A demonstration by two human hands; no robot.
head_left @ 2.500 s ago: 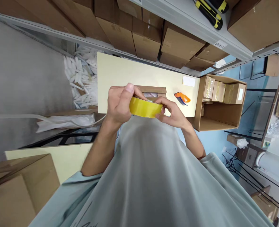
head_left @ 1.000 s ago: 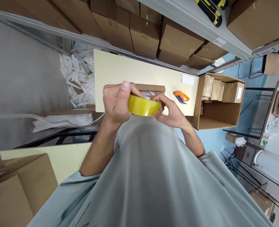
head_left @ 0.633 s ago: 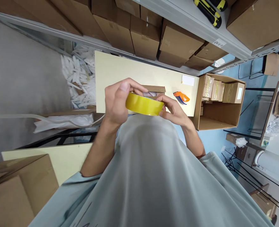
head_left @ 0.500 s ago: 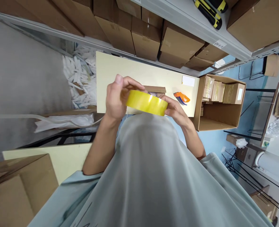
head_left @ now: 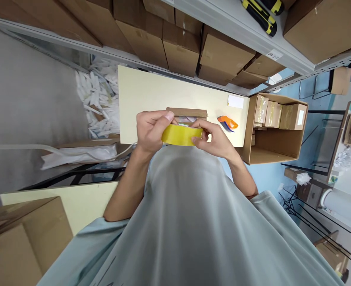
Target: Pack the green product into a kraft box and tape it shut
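A yellow roll of tape (head_left: pixel 178 136) is held between both hands in front of my chest, above the near edge of a pale yellow table (head_left: pixel 145 91). My left hand (head_left: pixel 150 131) wraps its fingers over the roll's left side. My right hand (head_left: pixel 215 139) pinches the right side, fingertips on the roll's upper rim. Just behind the roll a small open cardboard box (head_left: pixel 187 114) lies on the table, partly hidden by my hands. An orange tape dispenser (head_left: pixel 227 122) rests to its right.
A large open carton (head_left: pixel 275 149) with wrapped packages stands at the table's right end. Cardboard boxes (head_left: pixel 223 53) fill the shelves beyond. White paper scraps (head_left: pixel 96 101) are heaped left of the table. Another box (head_left: pixel 20 238) sits at lower left.
The roll, tilted and lifted half a second ago, has come down level and closer to my chest. My left fingers have closed back over its left side.
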